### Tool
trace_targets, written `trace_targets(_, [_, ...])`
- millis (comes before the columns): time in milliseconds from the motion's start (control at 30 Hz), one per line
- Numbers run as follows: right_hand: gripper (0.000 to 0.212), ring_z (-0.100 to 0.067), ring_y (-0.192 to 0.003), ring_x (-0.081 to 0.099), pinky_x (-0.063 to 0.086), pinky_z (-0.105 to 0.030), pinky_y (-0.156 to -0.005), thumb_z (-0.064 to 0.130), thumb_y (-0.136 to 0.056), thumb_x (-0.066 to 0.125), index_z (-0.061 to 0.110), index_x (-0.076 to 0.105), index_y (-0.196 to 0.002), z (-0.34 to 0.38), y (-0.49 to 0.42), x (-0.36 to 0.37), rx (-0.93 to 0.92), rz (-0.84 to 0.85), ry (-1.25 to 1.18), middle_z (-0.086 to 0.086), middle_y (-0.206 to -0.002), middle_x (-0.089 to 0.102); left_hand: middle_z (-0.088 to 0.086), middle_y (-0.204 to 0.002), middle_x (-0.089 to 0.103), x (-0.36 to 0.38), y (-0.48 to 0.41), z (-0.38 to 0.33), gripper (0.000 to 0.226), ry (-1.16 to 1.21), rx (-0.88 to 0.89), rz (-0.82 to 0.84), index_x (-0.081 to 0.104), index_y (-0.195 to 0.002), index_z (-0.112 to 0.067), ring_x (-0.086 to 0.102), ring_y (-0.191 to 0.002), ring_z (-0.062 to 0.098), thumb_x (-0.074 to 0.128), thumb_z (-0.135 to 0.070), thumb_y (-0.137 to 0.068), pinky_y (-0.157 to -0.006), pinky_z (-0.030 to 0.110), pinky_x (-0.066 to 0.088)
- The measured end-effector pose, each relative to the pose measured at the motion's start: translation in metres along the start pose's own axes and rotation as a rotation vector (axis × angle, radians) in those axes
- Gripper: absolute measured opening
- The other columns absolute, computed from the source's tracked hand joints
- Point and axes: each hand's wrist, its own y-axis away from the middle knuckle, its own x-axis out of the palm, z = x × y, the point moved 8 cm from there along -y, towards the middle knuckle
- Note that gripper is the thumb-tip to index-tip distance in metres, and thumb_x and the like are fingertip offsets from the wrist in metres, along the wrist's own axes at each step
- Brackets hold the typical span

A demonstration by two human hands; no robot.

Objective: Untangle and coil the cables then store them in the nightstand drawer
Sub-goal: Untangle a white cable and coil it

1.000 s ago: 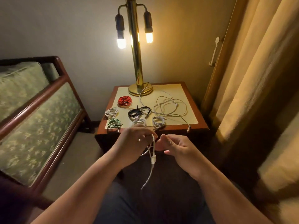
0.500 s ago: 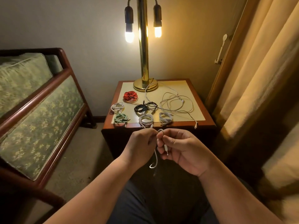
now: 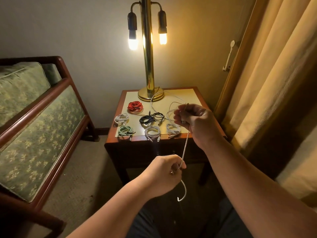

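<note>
White cable (image 3: 186, 145) runs taut and near-upright at frame centre, pinched at its top by the right hand (image 3: 197, 121) above the nightstand (image 3: 135, 139), gripped lower down by the left hand (image 3: 164, 174), short tail dangling beneath.

In front of the lamp (image 3: 148, 69), the nightstand top (image 3: 192, 94) is taken up by coiled cables (image 3: 145, 119). Bare surface is left to the lamp's right. Farther left, passage is closed by the sofa arm (image 3: 51, 100); farther right, by the curtain (image 3: 274, 74).

Bedroom or hotel room: nightstand (image 3: 202, 102) with brass lamp (image 3: 147, 66), upholstered wooden-framed seat (image 3: 39, 107), heavy curtains (image 3: 274, 66).
</note>
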Motion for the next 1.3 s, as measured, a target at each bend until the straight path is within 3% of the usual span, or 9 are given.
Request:
trace_targets(167, [0.020, -0.022, -0.092, 0.075, 0.063, -0.033, -0.081, -0.004, -0.098, 0.059, 0.009, 0.072, -0.104, -0.013, 0.002, -0.003, -0.026, 0.128, 0.327, -0.006, -0.094, 0.078, -0.009, -0.093, 0.068, -0.027, 0.000, -0.006, 0.031, 0.178, -0.029, -0.077, 0.074, -0.105, -0.028, 0.065, -0.082, 0.004, 0.063, -0.003, -0.091, -0.071, 0.019, 0.056])
trace_targets(300, [0.016, -0.015, -0.088, 0.073, 0.060, -0.031, -0.080, 0.002, -0.099, 0.060, 0.009, 0.072, -0.108, -0.032, 0.015, 0.001, 0.059, 0.306, 0.400, -0.004, -0.096, 0.077, -0.002, -0.093, 0.071, -0.052, -0.003, 0.000, 0.038, 0.353, -0.033, -0.171, 0.076, -0.104, -0.021, 0.070, -0.084, 0.016, 0.061, 0.010, -0.089, -0.074, 0.033, 0.062])
trace_targets(533, [0.021, -0.021, -0.081, 0.061, 0.051, -0.030, -0.071, 0.011, -0.103, 0.053, 0.002, 0.070, -0.111, -0.060, 0.048, 0.016, 0.268, 0.511, 0.143, -0.012, -0.094, 0.068, 0.004, -0.096, 0.076, -0.087, 0.001, 0.016, 0.024, 0.625, -0.020, -0.350, 0.072, -0.104, -0.006, 0.074, -0.095, 0.021, 0.063, 0.012, -0.091, -0.074, 0.030, 0.061])
trace_targets(733, [0.022, -0.021, -0.076, 0.059, 0.049, -0.032, -0.070, 0.012, -0.102, 0.054, -0.003, 0.067, -0.113, -0.063, 0.083, 0.044, 0.318, 0.689, -0.016, -0.013, -0.091, 0.065, 0.002, -0.091, 0.076, -0.098, 0.004, 0.017, 0.020, 0.434, 0.034, -0.536, 0.073, -0.100, -0.009, 0.075, -0.084, 0.017, 0.067, 0.007, -0.091, -0.074, 0.028, 0.062])
trace_targets(867, [0.017, -0.019, -0.072, 0.057, 0.047, -0.032, -0.067, 0.006, -0.101, 0.052, 0.001, 0.067, -0.107, -0.054, 0.088, 0.053, 0.315, 0.617, -0.247, -0.011, -0.084, 0.062, -0.002, -0.094, 0.074, -0.086, 0.003, 0.012, 0.024, 0.333, 0.062, -0.464, 0.073, -0.102, -0.013, 0.073, -0.086, 0.014, 0.065, 0.008, -0.092, -0.075, 0.026, 0.059])
trace_targets(1000, [0.015, -0.018, -0.075, 0.065, 0.056, -0.029, -0.068, 0.005, -0.093, 0.061, 0.002, 0.072, -0.102, -0.027, 0.073, 0.056, 0.244, 0.521, -0.453, -0.012, -0.085, 0.068, -0.003, -0.081, 0.071, -0.061, -0.002, 0.002, 0.038, 0.396, 0.091, -0.279, 0.068, -0.104, -0.009, 0.070, -0.073, 0.016, 0.055, 0.023, -0.088, -0.063, 0.036, 0.058])
trace_targets(1067, [0.016, -0.018, -0.077, 0.068, 0.060, -0.028, -0.070, 0.005, -0.089, 0.065, 0.003, 0.076, -0.099, -0.017, 0.065, 0.057, 0.205, 0.455, -0.464, -0.012, -0.086, 0.071, 0.002, -0.080, 0.067, -0.054, -0.005, 0.003, 0.046, 0.359, 0.073, -0.281, 0.069, -0.095, -0.018, 0.067, -0.075, 0.022, 0.054, 0.024, -0.084, -0.067, 0.046, 0.058])
trace_targets(1133, [0.018, -0.019, -0.079, 0.070, 0.061, -0.028, -0.072, 0.003, -0.089, 0.062, 0.005, 0.078, -0.096, -0.009, 0.055, 0.056, 0.172, 0.356, -0.444, -0.012, -0.087, 0.073, -0.003, -0.075, 0.068, -0.046, -0.006, 0.007, 0.053, 0.329, 0.011, -0.262, 0.069, -0.091, -0.026, 0.064, -0.070, 0.017, 0.050, 0.023, -0.084, -0.068, 0.042, 0.056])
trace_targets(1300, [0.020, -0.023, -0.088, 0.073, 0.061, -0.033, -0.074, 0.000, -0.100, 0.054, 0.002, 0.073, -0.107, -0.007, 0.027, 0.040, 0.108, 0.111, -0.362, -0.012, -0.093, 0.076, 0.000, -0.079, 0.072, -0.030, -0.008, 0.007, 0.051, 0.404, -0.139, -0.111, 0.068, -0.112, -0.019, 0.059, -0.063, 0.013, 0.044, 0.019, -0.088, -0.055, 0.031, 0.050])
